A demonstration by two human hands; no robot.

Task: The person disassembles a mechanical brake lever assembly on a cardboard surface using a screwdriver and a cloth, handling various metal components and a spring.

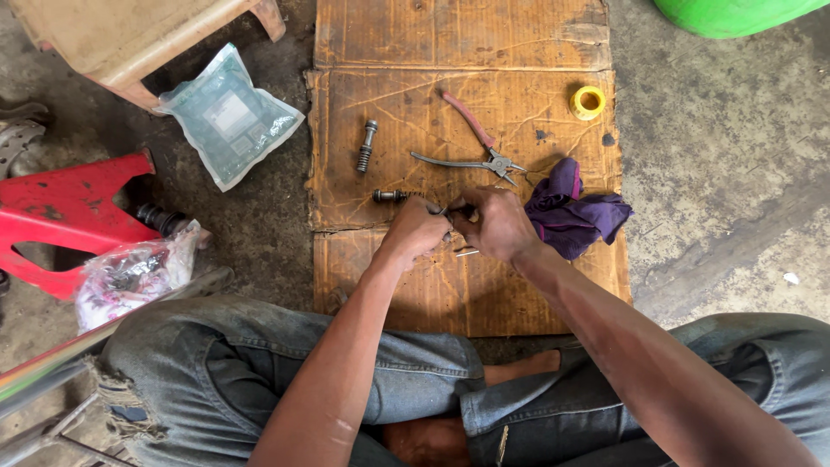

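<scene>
Two hands pinch a small part over a flattened brown cardboard sheet (406, 294) at mid-frame.

The left hand (416, 232) and right hand (496, 223) meet, fingers curled nearly shut around a dark ribbed metal shaft (391, 196) whose end pokes out leftward; what the right fingertips grip is hidden. Just above lie red-handled metal pliers (484, 151), another short threaded metal bolt (367, 145) and, to the right, a crumpled purple cloth (572, 209).

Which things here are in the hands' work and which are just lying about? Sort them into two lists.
In hand:
left hand and right hand, both on a small dark metal rod
thin pin just below them

Lying about:
pliers
spare bolt
yellow tape roll
purple rag
sealed packet
plastic bag
</scene>
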